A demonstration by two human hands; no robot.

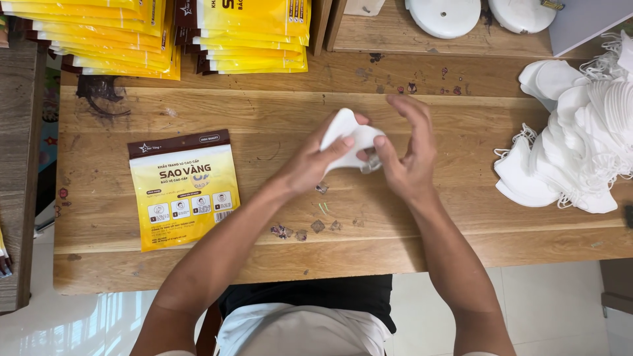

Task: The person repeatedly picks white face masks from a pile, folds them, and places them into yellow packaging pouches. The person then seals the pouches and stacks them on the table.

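Note:
Over the middle of the wooden table (264, 264), my left hand (313, 161) grips a white face mask (349, 135) from its left side. My right hand (409, 155) pinches the same mask at its lower right edge with thumb and fingers, the other fingers spread upward. The mask is folded and lifted just above the tabletop. A yellow and brown flat pouch (183, 188) lies on the table to the left of my left hand, apart from it.
A heap of white masks (580, 138) with ear loops sits at the right. Stacks of yellow pouches (165, 33) line the back left. Two white round objects (443, 14) rest on a shelf behind. Small stickers dot the wood.

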